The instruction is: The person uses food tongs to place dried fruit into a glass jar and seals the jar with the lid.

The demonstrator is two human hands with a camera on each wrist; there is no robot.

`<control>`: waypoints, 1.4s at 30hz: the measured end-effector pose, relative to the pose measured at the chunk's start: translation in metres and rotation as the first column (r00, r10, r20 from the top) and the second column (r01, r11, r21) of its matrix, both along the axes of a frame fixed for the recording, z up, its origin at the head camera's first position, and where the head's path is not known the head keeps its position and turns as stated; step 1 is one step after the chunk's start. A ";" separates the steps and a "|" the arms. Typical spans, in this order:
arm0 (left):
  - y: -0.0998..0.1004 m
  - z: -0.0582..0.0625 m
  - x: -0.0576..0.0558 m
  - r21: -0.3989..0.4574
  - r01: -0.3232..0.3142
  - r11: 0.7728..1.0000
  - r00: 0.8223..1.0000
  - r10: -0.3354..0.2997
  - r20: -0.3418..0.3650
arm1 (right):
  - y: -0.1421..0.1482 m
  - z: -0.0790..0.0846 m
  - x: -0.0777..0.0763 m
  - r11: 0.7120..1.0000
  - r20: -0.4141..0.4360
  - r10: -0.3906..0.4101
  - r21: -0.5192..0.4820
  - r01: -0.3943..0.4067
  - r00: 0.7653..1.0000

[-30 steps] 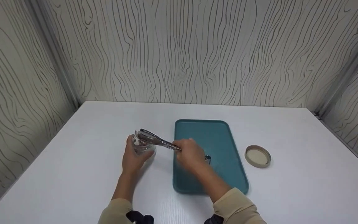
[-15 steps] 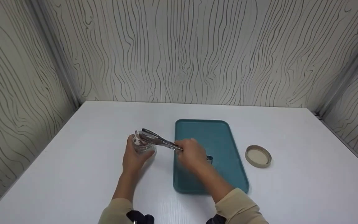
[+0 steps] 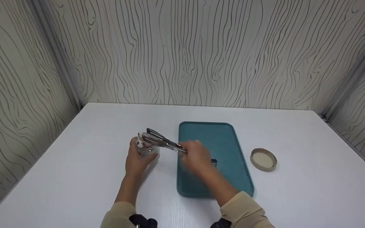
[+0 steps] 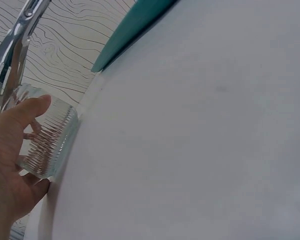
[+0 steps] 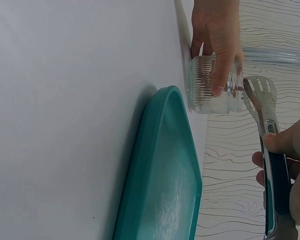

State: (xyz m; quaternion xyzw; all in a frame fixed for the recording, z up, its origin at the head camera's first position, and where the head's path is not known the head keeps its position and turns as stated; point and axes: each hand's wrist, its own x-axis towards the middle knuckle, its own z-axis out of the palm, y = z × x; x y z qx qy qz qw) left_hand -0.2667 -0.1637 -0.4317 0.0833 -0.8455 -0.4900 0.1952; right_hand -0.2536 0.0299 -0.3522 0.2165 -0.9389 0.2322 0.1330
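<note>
My left hand [image 3: 137, 163] grips a clear glass jar [image 3: 152, 152] that stands on the white table left of the tray. Ribbed lower walls of the jar [image 5: 202, 82] show in the right wrist view, with fingers and thumb round its upper part. My right hand [image 3: 195, 157] holds metal tongs [image 3: 169, 145] by their handles. The slotted heads of the tongs [image 5: 260, 92] stand a little apart, right at the jar's mouth. Brownish tones show through the glass. The tongs' rear end pokes out behind my right hand, above the tray.
A teal rectangular tray [image 3: 208, 133] lies at the middle of the table, under my right forearm. To its right rests a round beige lid [image 3: 263, 159], hollow side up. Patterned panels [image 3: 182, 53] close off the back and both sides of the white table [image 3: 74, 177].
The two arms of the tongs have spread somewhat farther apart, the upper one rising. My right hand has shifted slightly to the right. My left hand and the jar have stayed put.
</note>
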 end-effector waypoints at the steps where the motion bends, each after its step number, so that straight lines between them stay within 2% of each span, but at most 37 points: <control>1: 0.000 0.000 0.000 0.000 -0.003 1.000 1.000 0.003 0.003 | 0.001 0.000 0.000 1.000 0.003 0.000 -0.011 0.000 1.000; 8: 0.001 0.001 -0.004 -0.005 -0.020 1.000 0.999 0.020 0.041 | 0.011 0.006 0.000 0.998 0.043 -0.026 -0.052 0.028 0.999; 17: 0.004 0.000 -0.005 -0.014 -0.026 1.000 0.999 0.026 0.033 | 0.041 0.023 0.003 0.992 0.000 -0.044 -0.115 0.044 0.999; 24: 0.003 0.000 -0.005 -0.020 -0.022 1.000 1.000 0.022 0.015 | 0.079 0.037 0.002 0.982 0.002 -0.132 -0.137 0.131 0.991; 33: -0.002 -0.004 -0.005 -0.002 0.000 1.000 1.000 0.000 0.003 | 0.113 0.044 0.002 0.964 0.018 -0.212 -0.159 0.212 0.977; 42: -0.003 -0.004 -0.005 -0.015 -0.002 1.000 1.000 0.002 0.003 | 0.148 0.049 0.003 0.949 -0.053 -0.262 -0.194 0.248 0.963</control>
